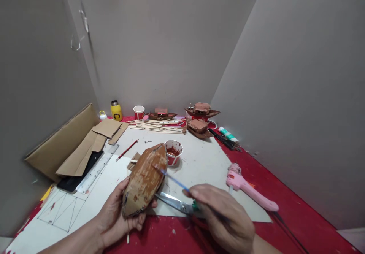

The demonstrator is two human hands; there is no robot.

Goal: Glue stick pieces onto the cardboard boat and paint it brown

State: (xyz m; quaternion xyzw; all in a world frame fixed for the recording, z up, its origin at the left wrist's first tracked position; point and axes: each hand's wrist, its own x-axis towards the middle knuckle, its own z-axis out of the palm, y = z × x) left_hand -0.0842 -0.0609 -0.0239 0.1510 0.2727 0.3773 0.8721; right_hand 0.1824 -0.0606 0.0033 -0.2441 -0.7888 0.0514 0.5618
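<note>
My left hand [119, 212] is wrapped round a cardboard boat hull [145, 174], tilted with its underside up. Brown paint covers its far part, while bare cardboard shows through nearer me. Between the fingers of my right hand [222, 212] is a thin blue paintbrush [175, 180], its blurred tip at the hull's painted side. Just beyond the hull stands a paper cup [173, 153] with reddish-brown paint inside. Scissors [176, 202] lie under my right hand, their handles mostly hidden.
A pink glue gun [251, 191] lies on the right with its cord trailing. Cardboard pieces [85, 143], a clear ruler [98, 170] and a pencil [127, 150] are on the left. Behind are thin wooden sticks [159, 124], finished-looking brown boats [201, 111] and a yellow bottle [116, 111].
</note>
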